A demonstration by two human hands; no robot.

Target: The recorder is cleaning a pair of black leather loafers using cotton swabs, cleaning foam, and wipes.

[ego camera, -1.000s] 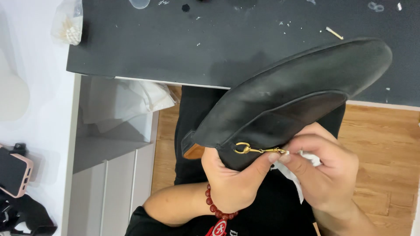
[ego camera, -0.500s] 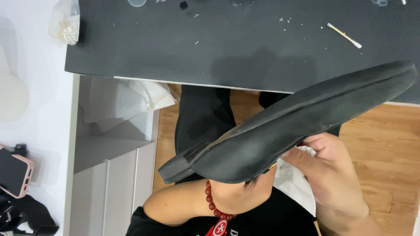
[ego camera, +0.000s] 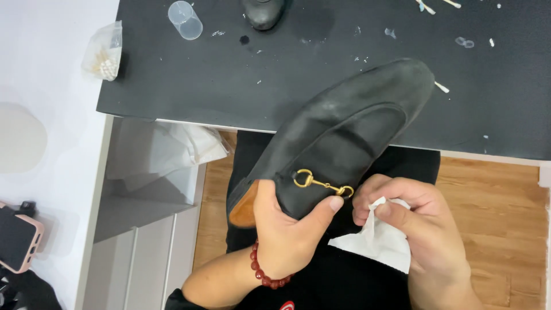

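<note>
Head view, current state. The left hand (ego camera: 287, 232) grips a black suede loafer (ego camera: 344, 143) at its heel end: the fingers are inserted into the opening and the thumb is pressed across the upper, so the hand is clamped on the shoe. The thumb tip rests just beside the gold bit buckle (ego camera: 321, 183). The right hand (ego camera: 413, 229) holds a crumpled white wipe (ego camera: 379, 238) pinched between thumb and curled fingers; those fingers lie just beside the buckle's right end, touching or nearly touching the shoe's side.

Change from the earlier pictures. Half a second ago the loafer was rolled over, showing its sole edge, with the buckle hidden. It has now been rotated back so that the upper and buckle face the camera, and the toe has swung up over the black work mat (ego camera: 229, 74). The upper is therefore exposed to the wipe again, and work on the buckle area appears to be in hand.

Edges and open room. Beyond the fingertips, the toe overhangs the mat's near edge. The mat past the toe carries cotton swabs (ego camera: 442, 87) and scattered debris. Farther off, up and to the left of the left hand, stand a clear plastic cup (ego camera: 185, 19), a second dark shoe (ego camera: 263, 12) and a bag of swabs (ego camera: 104, 53). Below both hands is the person's lap; to the right of the right hand is wooden floor (ego camera: 499, 212). To the left of the left hand is a white cabinet (ego camera: 143, 229), well apart.
</note>
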